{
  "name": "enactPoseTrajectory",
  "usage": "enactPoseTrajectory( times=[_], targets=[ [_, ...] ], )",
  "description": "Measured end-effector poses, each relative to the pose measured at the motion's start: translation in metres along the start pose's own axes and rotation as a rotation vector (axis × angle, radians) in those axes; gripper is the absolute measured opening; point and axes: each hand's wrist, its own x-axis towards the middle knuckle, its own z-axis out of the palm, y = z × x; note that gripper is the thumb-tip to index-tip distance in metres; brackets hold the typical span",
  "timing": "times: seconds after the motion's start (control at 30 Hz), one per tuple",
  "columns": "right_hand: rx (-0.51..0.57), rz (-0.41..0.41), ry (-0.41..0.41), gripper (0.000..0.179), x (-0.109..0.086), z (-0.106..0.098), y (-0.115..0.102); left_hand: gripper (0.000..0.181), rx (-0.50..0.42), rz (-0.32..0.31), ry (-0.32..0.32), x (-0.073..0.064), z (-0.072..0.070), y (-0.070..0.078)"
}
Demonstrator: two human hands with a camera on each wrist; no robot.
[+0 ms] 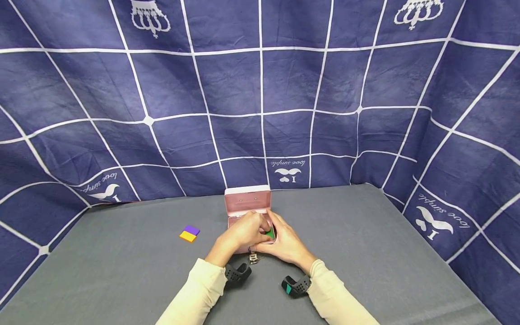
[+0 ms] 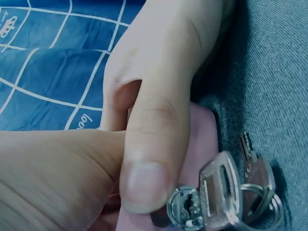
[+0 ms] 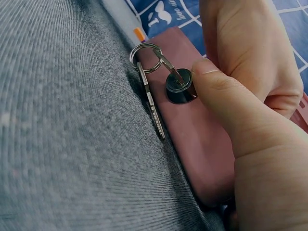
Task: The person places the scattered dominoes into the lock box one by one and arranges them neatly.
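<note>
A pink metal lockbox stands on the grey cloth, its lid raised at the back. My left hand reaches into it from the left, fingers bent downward. A flat green piece shows at these fingertips; whether they pinch it or only touch it is hidden. My right hand grips the box's right side, with its thumb along the front wall beside the round lock. One key sits in the lock, and another key hangs from the ring.
Left of the box lie a purple flat piece and an orange one, edge to edge. A blue curtain with white lines hangs behind the grey-covered table. Black straps circle both wrists.
</note>
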Motion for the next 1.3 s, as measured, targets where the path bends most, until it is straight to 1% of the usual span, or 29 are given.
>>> enactPoseTrajectory(
  times=[0.13,0.3,0.33,0.47,0.63,0.87,1.0,1.1,1.23,1.3],
  targets=[
    [-0.003,0.013,-0.012,0.116,0.0,-0.001,-0.001,0.027,-0.028,-0.002,0.006,0.0,0.0,-0.001],
    [0.0,0.015,-0.016,0.114,-0.002,-0.004,-0.003,0.008,-0.066,-0.005,0.057,-0.002,0.005,-0.005],
    [0.0,0.018,-0.016,0.114,-0.002,-0.004,-0.004,0.009,-0.078,-0.012,0.067,-0.002,0.007,-0.006],
    [-0.014,0.013,-0.008,0.113,-0.002,-0.005,-0.004,0.023,-0.109,-0.042,0.094,-0.002,0.011,-0.01],
    [-0.027,0.007,-0.006,0.111,-0.001,-0.005,-0.004,0.029,-0.107,-0.074,0.092,-0.002,0.013,-0.012],
    [-0.033,0.002,-0.014,0.111,-0.002,-0.002,-0.003,0.031,-0.108,-0.063,0.092,-0.005,0.012,-0.013],
    [-0.043,0.009,-0.018,0.112,-0.002,-0.001,-0.002,0.03,-0.111,-0.05,0.081,-0.007,0.01,-0.011],
    [-0.043,0.018,-0.022,0.114,-0.002,0.0,-0.002,0.031,-0.116,-0.054,0.073,-0.008,0.005,-0.009],
    [-0.027,0.031,-0.027,0.114,-0.001,0.001,-0.001,0.035,-0.117,-0.045,0.103,-0.009,-0.006,-0.005],
    [-0.021,0.033,-0.028,0.114,-0.001,0.001,-0.001,0.035,-0.114,-0.031,0.118,-0.009,-0.011,-0.003]
  ],
)
